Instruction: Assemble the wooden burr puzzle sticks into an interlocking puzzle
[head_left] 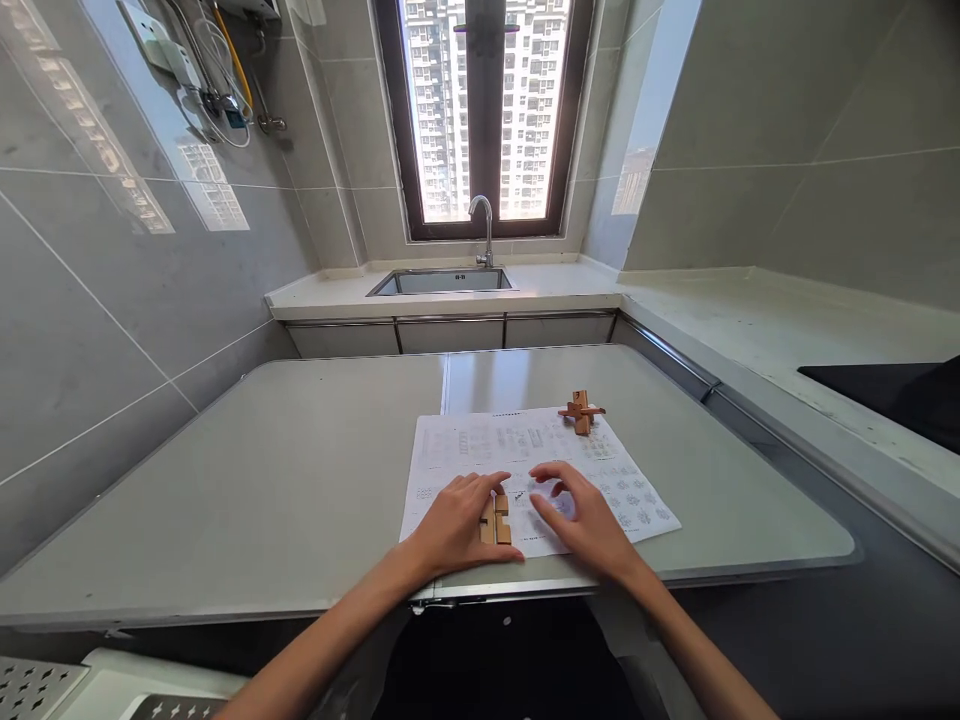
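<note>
Seemingly notched, two tan wooden blocks (pixel 495 520) (side by side) touch left hand (pixel 457 522).

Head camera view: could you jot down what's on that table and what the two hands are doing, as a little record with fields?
Setting: kitchen, grey table before a sink and window
Paper: printed sheet lying flat on the table
Left hand: fingers resting against two notched wooden pieces on the sheet
Right hand: fingers curled above the sheet, holding nothing visible
Far corner of sheet: assembled wooden cross puzzle, untouched
</note>
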